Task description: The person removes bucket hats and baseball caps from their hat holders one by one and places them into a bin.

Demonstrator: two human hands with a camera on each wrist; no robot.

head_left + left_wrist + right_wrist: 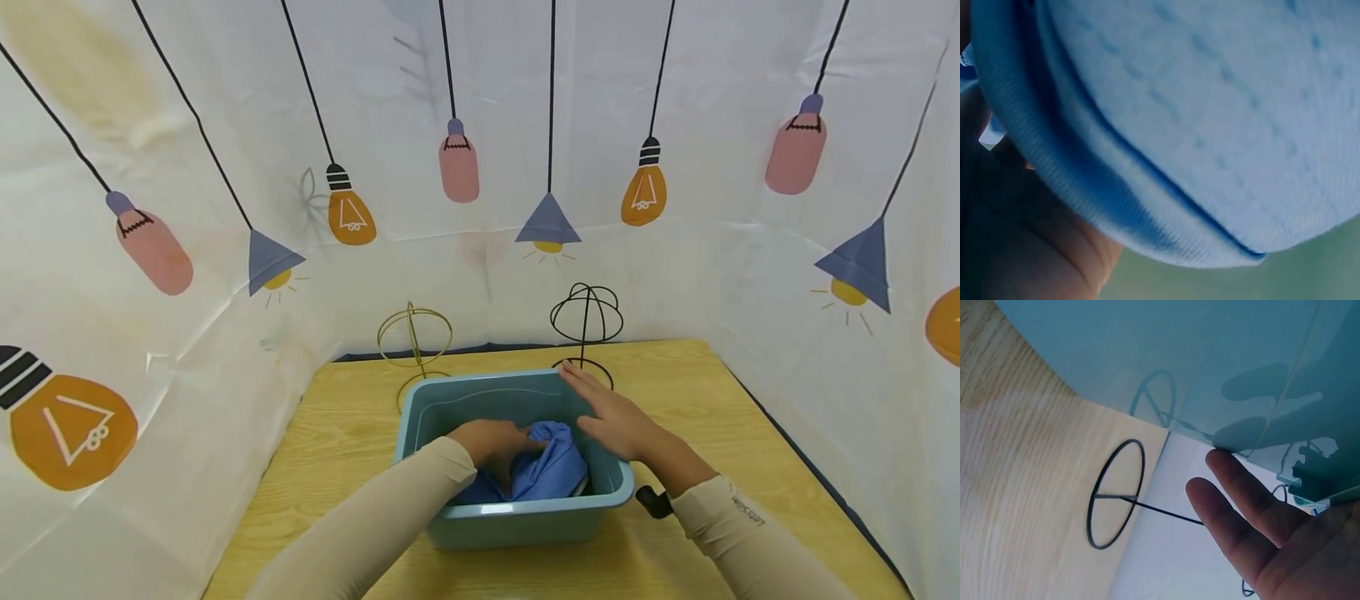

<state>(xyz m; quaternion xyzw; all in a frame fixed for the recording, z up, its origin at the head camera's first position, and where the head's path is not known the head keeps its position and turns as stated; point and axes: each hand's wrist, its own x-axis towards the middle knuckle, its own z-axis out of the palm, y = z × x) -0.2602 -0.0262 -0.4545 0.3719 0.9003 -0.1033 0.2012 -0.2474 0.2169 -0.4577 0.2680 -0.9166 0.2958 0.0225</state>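
Note:
A blue cloth (551, 477) lies bunched inside a teal plastic basin (517, 529). My left hand (491, 443) reaches into the basin and grips the cloth between thumb and fingers. Close up in the left wrist view, light-blue fabric (1222, 125) with a folded, stitched edge covers much of the picture beside the palm (1035, 244). At the basin's right rim rests my right hand (618, 421), its fingers stretched toward the far corner. From the right wrist, two straight fingers (1229, 515) show just outside the basin's wall (1116, 350).
Behind the basin stand a gold wire stand (414, 340) and a black wire stand (585, 333), near the back edge of the wooden table (337, 467). A small black object (654, 502) shows by the right wrist. White sheeting (495, 275) printed with lamps surrounds the table.

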